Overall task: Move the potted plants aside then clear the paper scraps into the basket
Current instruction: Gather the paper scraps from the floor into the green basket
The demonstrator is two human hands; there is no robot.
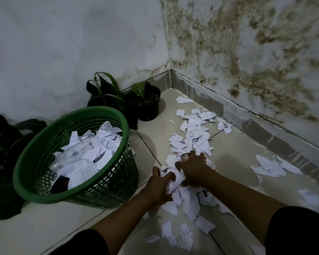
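While the potted plants (145, 102) already stand aside at the far wall, both hands work a heap of paper scraps (182, 192) on the floor (238, 153), right of the green basket (77, 155). Left hand (159, 186) curls its fingers round a bunch; right hand (193, 172) presses spread fingers on top. Best to squeeze the bunch tight between both palms before lifting, so none spills.

A pale tiled floor (234, 155) with thin dark lines between the tiles runs into the corner of a room. Two white painted walls (63, 43) meet there, and the one on the right has many brown and green dirty spots (256, 52) on it. A grey strip (247, 118) runs along the bottom of the walls.
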